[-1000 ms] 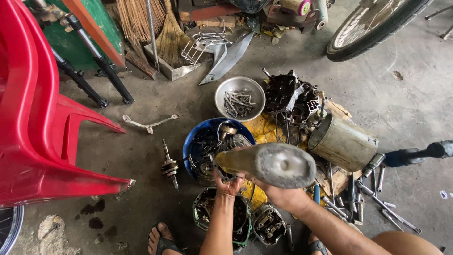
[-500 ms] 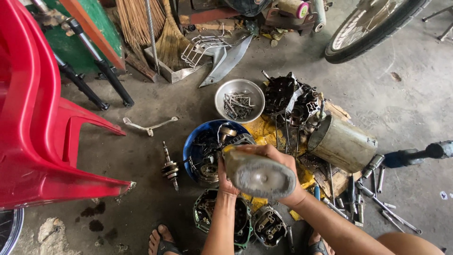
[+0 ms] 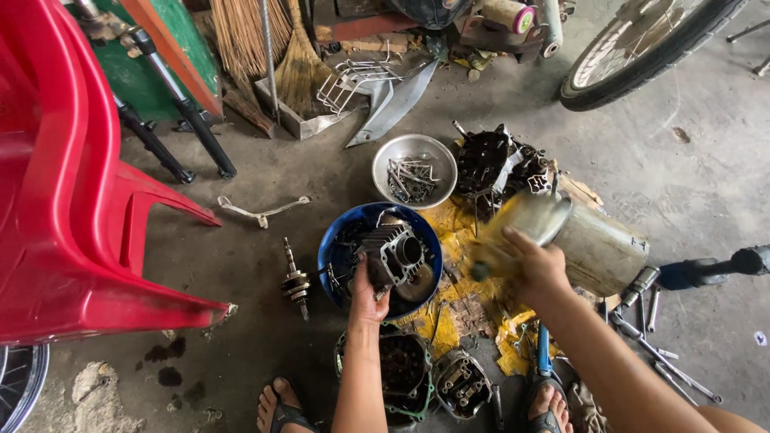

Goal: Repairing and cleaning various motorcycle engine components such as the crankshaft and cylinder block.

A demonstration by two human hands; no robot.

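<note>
Blue basin [image 3: 333, 248] holds engine cylinder [image 3: 393, 255], left hand [image 3: 366, 295] gripping it; right hand [image 3: 536, 266] clasps blurred part [image 3: 521, 228].

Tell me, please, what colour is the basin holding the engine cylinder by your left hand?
The basin is blue, clearest in the head view, beside the left hand.

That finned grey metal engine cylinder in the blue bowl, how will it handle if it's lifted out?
The finned grey metal engine cylinder looks like solid cast metal, so probably heavy for its size and rigid. Its fins should give the left hand purchase, though the parts around it in the blue bowl look oily, so it may be slippery.
</note>
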